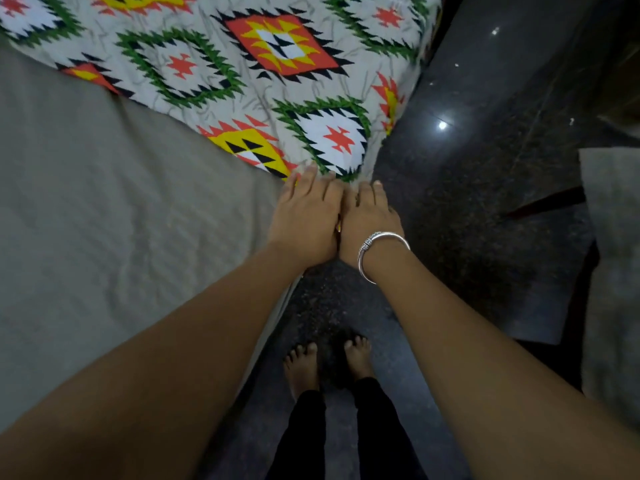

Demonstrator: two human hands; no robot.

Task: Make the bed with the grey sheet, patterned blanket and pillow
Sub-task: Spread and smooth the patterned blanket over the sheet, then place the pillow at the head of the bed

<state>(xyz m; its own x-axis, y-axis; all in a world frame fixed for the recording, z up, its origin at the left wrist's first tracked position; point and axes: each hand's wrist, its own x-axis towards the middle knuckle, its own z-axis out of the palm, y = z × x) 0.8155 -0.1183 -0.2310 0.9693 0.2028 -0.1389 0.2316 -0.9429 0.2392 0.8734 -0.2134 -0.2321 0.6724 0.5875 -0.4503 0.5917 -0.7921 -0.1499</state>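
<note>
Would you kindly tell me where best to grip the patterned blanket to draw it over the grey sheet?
Grip the patterned blanket at its near corner, coming from the floor side: there its hem lies free atop the grey sheet, beneath the left hand and right hand.

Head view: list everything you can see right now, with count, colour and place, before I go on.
patterned blanket: one, pale grey with red, yellow and green diamonds, top of frame
grey sheet: one, grey, spread flat at left, partly under the blanket
grey fabric item: one, grey, right edge, perhaps the pillow
floor: dark, speckled, glossy, right and bottom
bangle: one, silver, right wrist
feet: two, bare, on floor
black trousers: one pair, bottom centre
left hand: on blanket's near corner
right hand: beside it, same corner
</note>
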